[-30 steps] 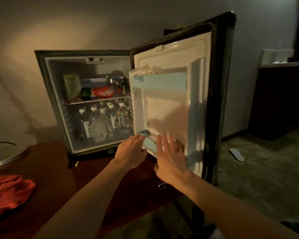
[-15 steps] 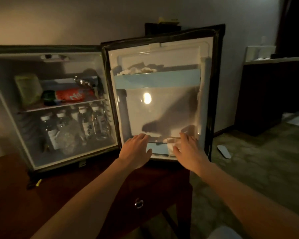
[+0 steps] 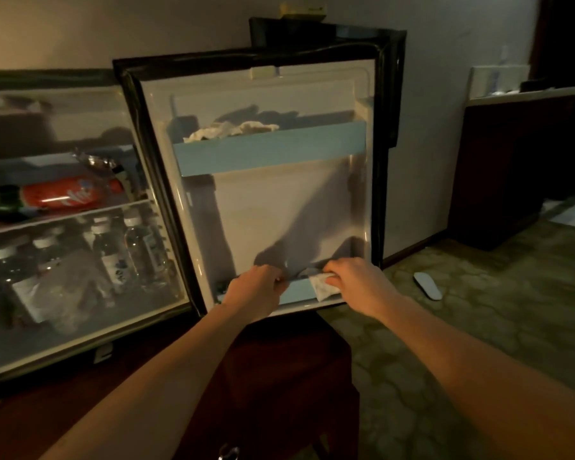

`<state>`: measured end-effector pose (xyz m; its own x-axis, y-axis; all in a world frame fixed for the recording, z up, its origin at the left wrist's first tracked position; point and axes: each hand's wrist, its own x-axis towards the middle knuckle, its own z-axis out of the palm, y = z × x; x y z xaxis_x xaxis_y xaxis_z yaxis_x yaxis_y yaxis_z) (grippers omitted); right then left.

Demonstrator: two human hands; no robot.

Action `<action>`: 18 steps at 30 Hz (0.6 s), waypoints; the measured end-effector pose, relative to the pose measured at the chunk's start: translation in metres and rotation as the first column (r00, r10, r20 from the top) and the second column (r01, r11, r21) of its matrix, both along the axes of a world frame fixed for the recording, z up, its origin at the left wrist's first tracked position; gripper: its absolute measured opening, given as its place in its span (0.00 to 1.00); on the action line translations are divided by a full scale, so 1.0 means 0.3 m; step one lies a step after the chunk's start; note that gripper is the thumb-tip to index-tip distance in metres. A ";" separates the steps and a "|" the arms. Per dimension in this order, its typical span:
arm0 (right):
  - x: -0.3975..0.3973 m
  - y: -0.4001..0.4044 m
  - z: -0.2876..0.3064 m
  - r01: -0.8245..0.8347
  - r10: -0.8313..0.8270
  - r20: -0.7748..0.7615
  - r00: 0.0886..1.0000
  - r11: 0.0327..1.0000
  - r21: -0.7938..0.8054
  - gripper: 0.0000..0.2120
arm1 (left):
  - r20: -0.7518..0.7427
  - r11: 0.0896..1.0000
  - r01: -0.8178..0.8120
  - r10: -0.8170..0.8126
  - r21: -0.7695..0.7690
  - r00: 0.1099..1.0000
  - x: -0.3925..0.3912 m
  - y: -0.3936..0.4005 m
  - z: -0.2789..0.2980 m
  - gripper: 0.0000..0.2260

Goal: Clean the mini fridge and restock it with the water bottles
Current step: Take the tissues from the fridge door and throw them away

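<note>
The mini fridge (image 3: pixel 80 333) stands open on a dark wooden cabinet, its door (image 3: pixel 279 210) swung wide to the right. Several water bottles (image 3: pixel 127 254) stand on the fridge floor, and a red can (image 3: pixel 70 194) lies on the shelf above. My left hand (image 3: pixel 256 290) curls over the light blue lower door shelf (image 3: pixel 296 292). My right hand (image 3: pixel 352 280) pinches a white cloth or wipe (image 3: pixel 322 287) at the same shelf. Crumpled white tissue (image 3: pixel 233 129) lies in the upper door shelf (image 3: pixel 269 154).
A clear plastic bag (image 3: pixel 57 293) lies in front of the bottles. The wooden cabinet (image 3: pixel 279 376) has a drawer ring pull (image 3: pixel 228 453). A white slipper (image 3: pixel 427 285) lies on the patterned carpet to the right, near a dark counter (image 3: pixel 512 167).
My view has swung to face the inside of the door. Both hands have closed in on the lower door shelf, and my right hand now holds a white cloth.
</note>
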<state>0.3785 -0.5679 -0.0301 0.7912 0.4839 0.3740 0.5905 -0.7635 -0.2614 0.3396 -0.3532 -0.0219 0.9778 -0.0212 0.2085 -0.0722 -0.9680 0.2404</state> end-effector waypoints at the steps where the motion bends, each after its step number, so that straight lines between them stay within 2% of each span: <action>1: 0.018 0.001 0.000 -0.004 0.003 0.003 1.000 1.000 0.024 0.11 | 0.002 0.998 -0.005 0.005 -0.056 1.000 0.014 0.003 -0.001 0.09; 3: 0.048 0.002 -0.002 0.000 0.000 -0.004 1.000 0.997 0.082 0.10 | 0.042 0.988 -0.012 0.019 -0.155 0.999 0.036 0.007 -0.003 0.05; 8: 0.089 0.009 0.011 0.016 -0.025 0.029 0.999 0.962 0.274 0.08 | 0.178 0.935 0.012 0.055 -0.354 0.982 0.051 -0.003 0.014 0.09; 11: 0.071 0.001 0.032 0.003 -0.029 0.084 0.996 0.953 0.302 0.06 | 0.217 0.930 0.069 0.012 -0.360 0.976 0.036 -0.024 0.035 0.08; 14: 0.028 -0.034 0.047 -0.001 -0.042 0.132 0.990 0.949 0.314 0.09 | 0.277 0.930 0.131 -0.033 -0.343 0.960 0.011 -0.053 0.050 0.02; 16: -0.009 -0.073 0.043 0.013 -0.054 0.140 0.989 0.960 0.281 0.11 | 0.328 0.921 0.170 -0.050 -0.350 0.943 -0.014 -0.082 0.060 0.05; 18: -0.047 -0.121 0.030 0.042 -0.075 0.154 0.985 0.978 0.206 0.14 | 0.373 0.909 0.207 -0.062 -0.362 0.926 -0.039 -0.119 0.071 0.04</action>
<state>0.3643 -0.6040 -0.0211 0.7376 0.3404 0.5831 0.5931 -0.7395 -0.3184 0.3278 -0.3889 -0.0005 0.8348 0.0063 0.5506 -0.3431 -0.7762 0.5289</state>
